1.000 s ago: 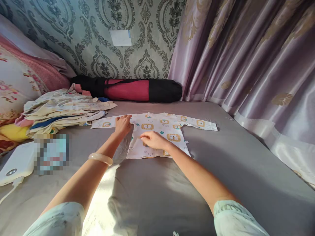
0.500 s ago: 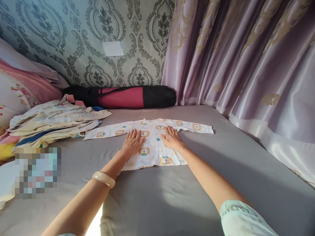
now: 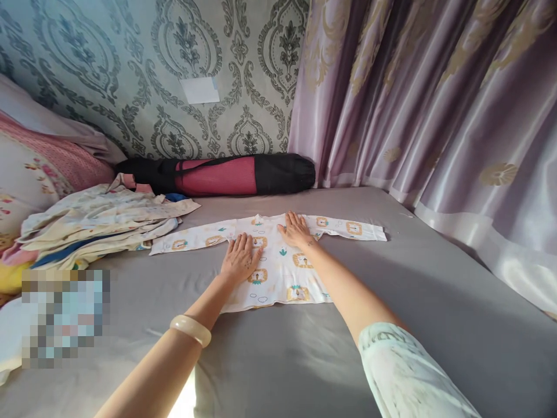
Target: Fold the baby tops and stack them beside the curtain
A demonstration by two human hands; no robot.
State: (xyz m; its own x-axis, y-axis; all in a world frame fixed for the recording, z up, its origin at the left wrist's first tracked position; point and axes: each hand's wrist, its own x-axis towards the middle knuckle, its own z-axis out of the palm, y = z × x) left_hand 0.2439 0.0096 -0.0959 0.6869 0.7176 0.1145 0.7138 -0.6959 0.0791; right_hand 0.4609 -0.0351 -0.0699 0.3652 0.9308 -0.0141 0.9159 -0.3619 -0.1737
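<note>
A small white baby shirt (image 3: pixel 278 273) with lion prints lies flat on the grey bedsheet (image 3: pixel 413 290), both long sleeves spread out sideways. My left hand (image 3: pixel 240 259) rests palm down on the shirt's left chest, fingers stretched out. My right hand (image 3: pixel 296 229) lies flat near the collar and right shoulder, fingers spread. Neither hand holds anything. A pale bangle (image 3: pixel 190 329) is on my left wrist.
A pile of folded clothes (image 3: pixel 96 223) sits at the left, beside floral pillows (image 3: pixel 39 174). A red and black rolled bag (image 3: pixel 226 174) lies along the patterned wall. Purple curtains (image 3: pixel 435 104) hang on the right. A blurred patch covers something at lower left.
My right hand slid from the shirt's middle up toward the collar. My left hand moved from the left sleeve onto the chest. Both hands now lie flat.
</note>
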